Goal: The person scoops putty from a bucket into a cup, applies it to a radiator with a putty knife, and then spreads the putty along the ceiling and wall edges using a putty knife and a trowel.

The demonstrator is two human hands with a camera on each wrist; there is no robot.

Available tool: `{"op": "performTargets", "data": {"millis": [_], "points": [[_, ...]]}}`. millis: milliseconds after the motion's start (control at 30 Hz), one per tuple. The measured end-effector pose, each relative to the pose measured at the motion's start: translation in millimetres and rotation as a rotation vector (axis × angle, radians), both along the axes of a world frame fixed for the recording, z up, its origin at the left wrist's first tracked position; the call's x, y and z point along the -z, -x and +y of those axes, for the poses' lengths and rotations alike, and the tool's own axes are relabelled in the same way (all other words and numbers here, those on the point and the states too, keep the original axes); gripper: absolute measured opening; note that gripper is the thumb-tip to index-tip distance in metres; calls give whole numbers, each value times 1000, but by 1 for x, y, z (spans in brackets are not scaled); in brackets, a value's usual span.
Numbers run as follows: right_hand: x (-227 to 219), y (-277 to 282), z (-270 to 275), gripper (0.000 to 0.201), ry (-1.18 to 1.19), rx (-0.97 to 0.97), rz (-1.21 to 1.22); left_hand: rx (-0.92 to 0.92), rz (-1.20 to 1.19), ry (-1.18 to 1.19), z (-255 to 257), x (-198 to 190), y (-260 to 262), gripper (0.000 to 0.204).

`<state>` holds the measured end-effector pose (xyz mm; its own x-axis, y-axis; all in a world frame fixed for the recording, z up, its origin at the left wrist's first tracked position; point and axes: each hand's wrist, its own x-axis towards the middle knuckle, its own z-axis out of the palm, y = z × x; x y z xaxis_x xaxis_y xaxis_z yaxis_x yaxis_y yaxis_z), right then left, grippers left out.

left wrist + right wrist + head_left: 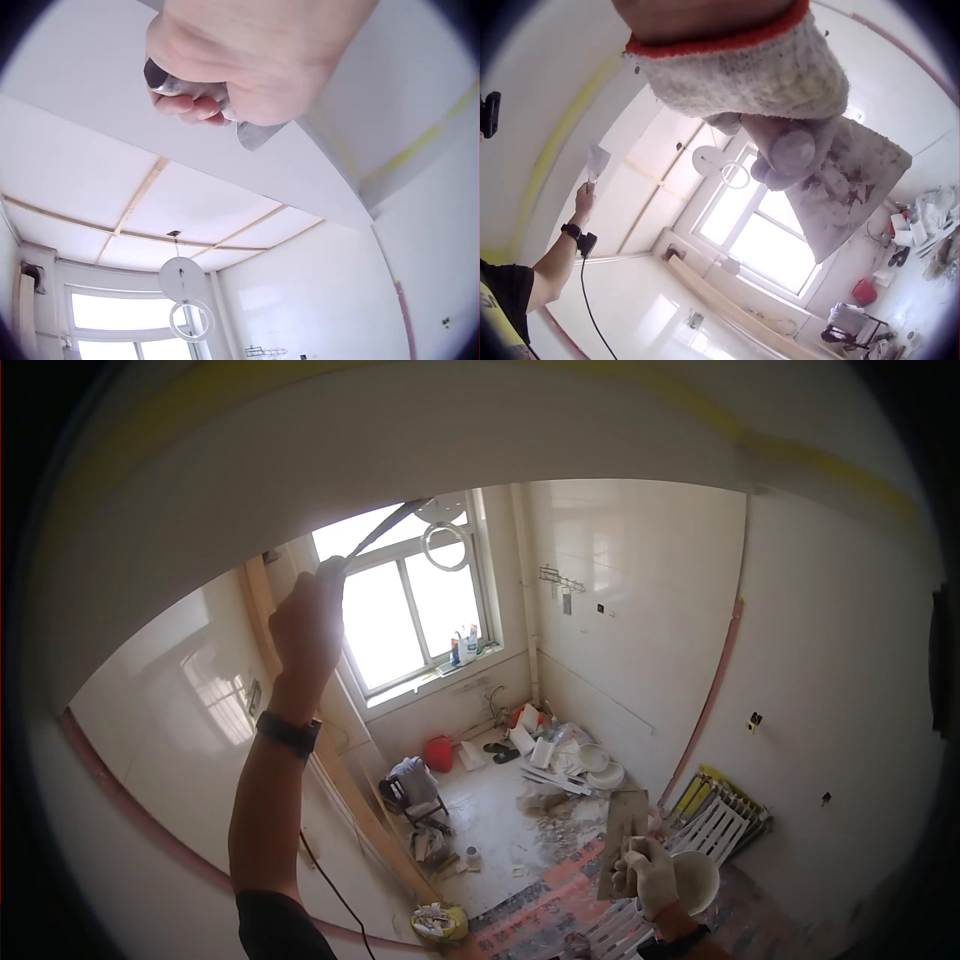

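Note:
My bare left hand (308,622) is raised high and grips a putty knife (388,525) by its handle. In the head view the blade overlaps the lower edge of a white beam (430,435). From the right wrist view the broad blade (598,160) lies against the pale beam face. Fingers curl round the metal handle (187,88) in the left wrist view. Lower down, my right hand (650,872), in a white knit glove with a red cuff, holds a flat plastering trowel (622,822). Its plate (855,187) is smeared with dried grey material.
A ring lamp (445,546) hangs before the window (395,610). White slatted pieces (715,825) lean at the right wall, near a white bowl (698,882). Below are a chair (412,788), a red bucket (438,753) and piled debris (560,755). A cable (335,890) hangs by my left arm.

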<state>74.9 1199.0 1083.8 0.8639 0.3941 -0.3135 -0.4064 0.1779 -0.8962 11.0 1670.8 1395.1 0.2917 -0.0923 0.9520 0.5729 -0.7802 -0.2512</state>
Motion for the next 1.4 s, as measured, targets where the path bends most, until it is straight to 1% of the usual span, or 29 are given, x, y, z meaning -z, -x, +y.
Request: {"op": "performTargets", "data": {"millis": [67, 100, 133, 167, 200, 233, 300, 367, 400, 467, 533, 567, 600, 667, 700, 733, 767, 800, 833, 867, 933, 1000, 1067, 1133, 1200, 1267, 1300, 1367, 1400], "points": [[15, -22, -39, 15, 5, 111, -55, 7, -12, 85, -27, -2, -46, 19], [19, -31, -55, 15, -9, 167, -25, 30, -30, 15, -34, -1, -68, 17], [26, -38, -65, 15, -10, 171, -21, 34, -25, 14, -38, -2, -84, 17], [36, -48, -81, 15, -33, 240, 15, 64, -22, 23, -53, -2, -105, 17], [39, -56, -94, 15, -56, 311, 51, 94, -20, 34, -68, -2, -125, 17], [39, -64, -106, 15, -59, 314, 57, 127, -3, 77, -84, -4, -144, 19], [35, -77, -131, 15, -18, 405, 7, 124, 12, 92, -105, -7, -184, 19], [37, -88, -144, 16, -10, 439, 36, 120, 44, 134, -117, -10, -220, 20], [41, -93, -152, 17, 5, 471, 63, 152, 20, 94, -124, -9, -238, 17], [48, -104, -170, 20, -27, 472, 74, 135, 25, 71, -141, -10, -275, 13], [43, -105, -185, 9, -30, 470, 50, 195, 30, 19, -156, -12, -311, 12], [45, -108, -190, 5, -31, 469, 36, 130, 81, 99, -167, -15, -328, 16], [60, -112, -196, 5, -31, 469, 34, 65, 131, 180, -181, -17, -342, 23], [102, -124, -214, 2, 56, 539, -148, 183, 115, 171, -201, -18, -369, 23], [114, -126, -223, 2, 53, 536, -149, 162, 160, 211, -213, -20, -380, 24], [121, -128, -228, 2, 55, 588, -115, 247, 133, 192, -215, -20, -392, 25], [125, -133, -232, 3, 52, 638, -85, 348, 150, 247, -216, -19, -399, 23], [113, -135, -230, 3, 36, 632, -96, 446, 164, 299, -218, -22, -398, 20], [93, -131, -230, 4, 103, 588, -119, 496, 203, 361, -210, -26, -399, 25], [82, -133, -228, 5, 171, 546, -142, 488, 192, 351, -206, -36, -386, 25], [109, -147, -228, 5, 81, 548, -124, 932, 432, 1223, -207, -65, -340, 32], [121, -160, -223, 6, 90, 557, -100, 944, 459, 1226, -199, -86, -288, 29], [109, -170, -212, 5, 82, 501, -91, 826, 385, 1243, -178, -104, -243, 24], [81, -179, -194, 5, 75, 437, -84, 764, 292, 1157, -173, -117, -195, 23], [46, -179, -175, 6, -39, 355, 49, 610, 176, 1010, -169, -130, -154, 21], [48, -185, -161, 7, -21, 346, 48, 534, 174, 751, -155, -146, -120, 27], [51, -191, -152, 8, -5, 338, 44, 526, 166, 751, -158, -152, -111, 27], [62, -204, -140, 8, -14, 307, 36, 301, 92, 292, -163, -164, -96, 32], [71, -208, -135, 9, -24, 287, 39, 291, 88, 289, -159, -169, -92, 32]]}}
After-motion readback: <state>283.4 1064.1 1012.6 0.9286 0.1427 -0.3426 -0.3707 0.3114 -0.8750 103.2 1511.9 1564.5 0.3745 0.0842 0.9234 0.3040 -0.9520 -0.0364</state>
